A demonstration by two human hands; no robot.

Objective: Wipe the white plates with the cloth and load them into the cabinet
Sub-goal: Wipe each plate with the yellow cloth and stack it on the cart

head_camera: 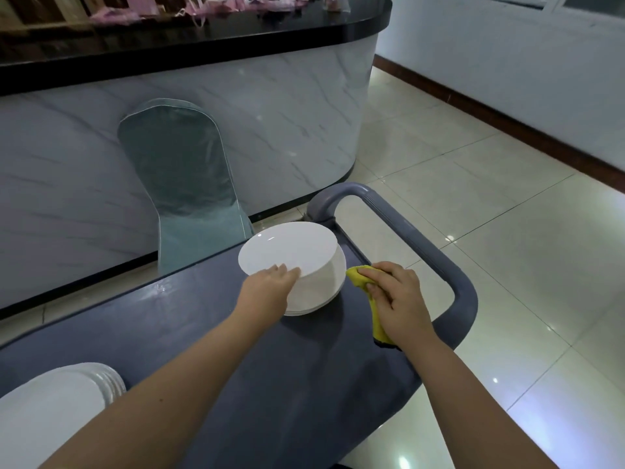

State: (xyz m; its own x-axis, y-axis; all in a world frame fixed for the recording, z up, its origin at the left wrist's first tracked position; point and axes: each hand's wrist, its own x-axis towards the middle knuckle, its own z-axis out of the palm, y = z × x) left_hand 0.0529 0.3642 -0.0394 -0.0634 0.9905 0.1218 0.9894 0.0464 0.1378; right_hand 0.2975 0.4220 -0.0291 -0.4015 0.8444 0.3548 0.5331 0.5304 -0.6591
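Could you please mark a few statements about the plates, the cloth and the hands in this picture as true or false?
1. The right hand holds a yellow cloth. True.
2. The left hand hangs free, touching nothing. False: it grips the near rim of the top plate of the far stack.
3. A second stack of plates sits at the near left end of the cart. True.
4. The yellow cloth is spread over the top plate. False: it is bunched in the right hand, beside the far stack.
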